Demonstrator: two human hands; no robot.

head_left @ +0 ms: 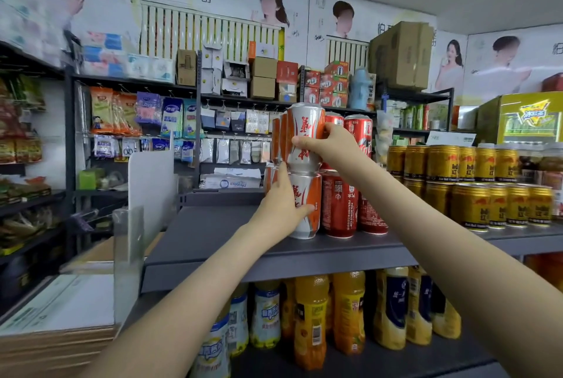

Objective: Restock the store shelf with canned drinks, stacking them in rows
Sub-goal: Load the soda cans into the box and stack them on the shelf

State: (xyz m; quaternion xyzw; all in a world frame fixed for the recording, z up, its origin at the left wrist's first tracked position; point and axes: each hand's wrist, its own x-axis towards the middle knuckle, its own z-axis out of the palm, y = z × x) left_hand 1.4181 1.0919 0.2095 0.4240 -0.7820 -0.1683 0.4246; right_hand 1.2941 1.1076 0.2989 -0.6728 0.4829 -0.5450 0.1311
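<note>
Stacking is the step in hand: the person is setting an orange-and-silver can (306, 137) on top of another of the same kind (306, 205), which stands on the grey shelf (213, 234) at the left end of the drinks, just beside the red cans (339, 204) and with more orange-and-silver cans close behind it. The right hand (327, 146) grasps the upper can about its middle, thumb across the front and the fingers (330, 129) curled round the right side, closed firmly on it. The left hand (281, 210) cups the lower can from the left, its fingers (304, 210) wrapped across the front, bracing it. The upper can sits on the lower one's top or just over it; whether it is fully seated I cannot tell. Next, I judge, the upper can needs to be centred square on the rim below, then both hands eased off gently, the right first, so the two-high column does not tip toward the bare left stretch of shelf. Gold cans (475, 182) further right already stand two high.
</note>
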